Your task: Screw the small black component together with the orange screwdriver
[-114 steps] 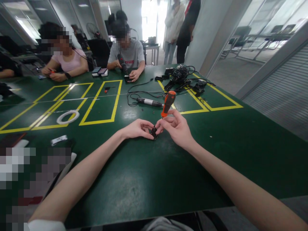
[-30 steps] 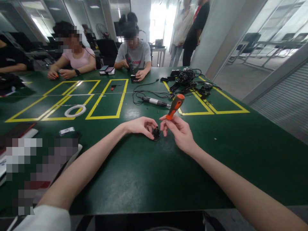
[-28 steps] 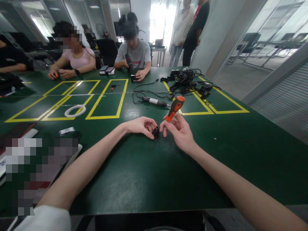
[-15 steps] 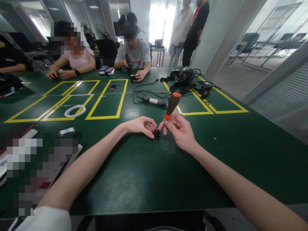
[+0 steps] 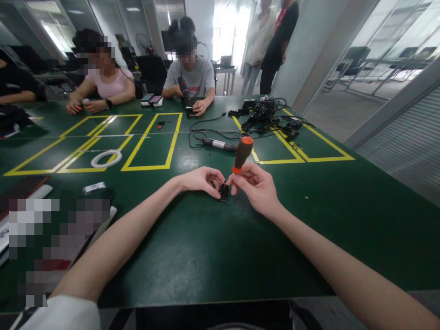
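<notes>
My left hand (image 5: 200, 179) pinches a small black round part (image 5: 224, 191) and steadies it on the green table (image 5: 213, 247). My right hand (image 5: 256, 188) grips a screwdriver with an orange and black handle (image 5: 242, 153) near its lower end. The handle stands nearly upright, and its tip points down into the top of the black part. The shaft is mostly hidden behind my fingers.
A grey electric screwdriver (image 5: 217, 145) with a black cable lies just beyond my hands. A tangle of black cables (image 5: 266, 113) sits at the back right, a white ring (image 5: 106, 158) at the left. Two people sit working at the far side; two stand behind.
The screwdriver handle has swung from leaning right to nearly upright, and its tip has come down onto the black part. My left hand has kept its hold.
</notes>
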A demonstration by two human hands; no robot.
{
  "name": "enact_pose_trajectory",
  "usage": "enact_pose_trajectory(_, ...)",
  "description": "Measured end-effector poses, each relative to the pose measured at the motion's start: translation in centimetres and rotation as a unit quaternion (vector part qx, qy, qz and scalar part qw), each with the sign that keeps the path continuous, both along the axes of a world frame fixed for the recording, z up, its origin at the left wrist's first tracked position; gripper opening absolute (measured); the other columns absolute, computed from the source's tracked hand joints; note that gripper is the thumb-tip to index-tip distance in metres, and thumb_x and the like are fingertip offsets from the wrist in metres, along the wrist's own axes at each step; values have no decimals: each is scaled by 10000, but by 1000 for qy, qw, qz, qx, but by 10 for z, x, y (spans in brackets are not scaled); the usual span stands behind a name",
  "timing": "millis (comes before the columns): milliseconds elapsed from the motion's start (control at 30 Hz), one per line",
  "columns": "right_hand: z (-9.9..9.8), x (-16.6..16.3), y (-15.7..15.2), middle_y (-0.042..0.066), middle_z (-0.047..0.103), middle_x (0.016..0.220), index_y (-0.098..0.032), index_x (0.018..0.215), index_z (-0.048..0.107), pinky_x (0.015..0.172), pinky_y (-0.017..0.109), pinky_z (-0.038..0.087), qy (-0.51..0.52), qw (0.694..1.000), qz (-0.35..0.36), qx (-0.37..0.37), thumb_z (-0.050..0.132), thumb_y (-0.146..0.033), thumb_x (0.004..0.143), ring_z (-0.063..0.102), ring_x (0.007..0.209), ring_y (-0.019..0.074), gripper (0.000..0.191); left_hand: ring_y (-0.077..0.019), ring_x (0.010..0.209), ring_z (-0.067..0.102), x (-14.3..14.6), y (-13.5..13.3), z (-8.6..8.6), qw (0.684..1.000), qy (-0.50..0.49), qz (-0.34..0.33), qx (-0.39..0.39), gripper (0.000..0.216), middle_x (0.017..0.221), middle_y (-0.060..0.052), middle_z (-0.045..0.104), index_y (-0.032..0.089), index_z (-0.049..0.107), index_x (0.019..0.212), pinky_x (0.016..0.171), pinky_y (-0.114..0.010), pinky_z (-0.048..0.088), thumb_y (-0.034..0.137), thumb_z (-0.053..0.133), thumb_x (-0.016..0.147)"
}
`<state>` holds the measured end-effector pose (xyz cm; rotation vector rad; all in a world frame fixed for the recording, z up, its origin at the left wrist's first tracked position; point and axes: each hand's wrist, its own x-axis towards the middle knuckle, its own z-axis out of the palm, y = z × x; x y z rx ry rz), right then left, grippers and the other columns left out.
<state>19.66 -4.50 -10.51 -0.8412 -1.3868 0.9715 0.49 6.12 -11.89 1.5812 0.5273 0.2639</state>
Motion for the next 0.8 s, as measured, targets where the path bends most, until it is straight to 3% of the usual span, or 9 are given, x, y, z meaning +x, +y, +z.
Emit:
enact_pose_trajectory(233,0,0,1,4,706,726,-199,897,640,534,262,534,-13,1000,11,9,702,-613,913,614,511,113,419,-107,788,661,1,-1,-2,1000,-9,5,13,426,862,-2,732,131,704,879,762,-257,533,220,966,555)
enact_pose_trajectory(433,-3,-1,2,-34,687,660,-233,891,541,518,243,514,8,1000,-6,10,774,-570,870,584,496,109,410,-122,847,680,1,-8,0,1000,-3,18,16,467,949,-19,748,143,699,966,752,-246,515,197,947,573)
enact_pose_trajectory(533,-2,-1,3,-5,708,712,-219,863,591,544,266,531,-9,1000,-14,12,761,-579,878,587,505,111,399,-126,796,681,1,-15,-5,999,-5,46,13,552,948,-27,759,155,652,1007,683,-233,481,217,961,553)
enact_pose_trajectory(667,-2,-1,4,15,705,739,-205,869,661,542,287,534,-21,1000,-7,6,731,-629,879,598,515,124,430,-95,689,621,-1,-30,-13,992,-15,109,55,492,899,-23,748,141,669,983,629,-222,422,265,940,592)
enact_pose_trajectory(800,-2,-4,2,2,684,699,-207,897,635,511,271,499,-10,1000,28,-2,659,-642,929,581,492,118,436,-137,822,653,-4,-54,-14,979,-32,161,122,366,903,-29,737,144,697,939,797,-274,494,287,907,676)
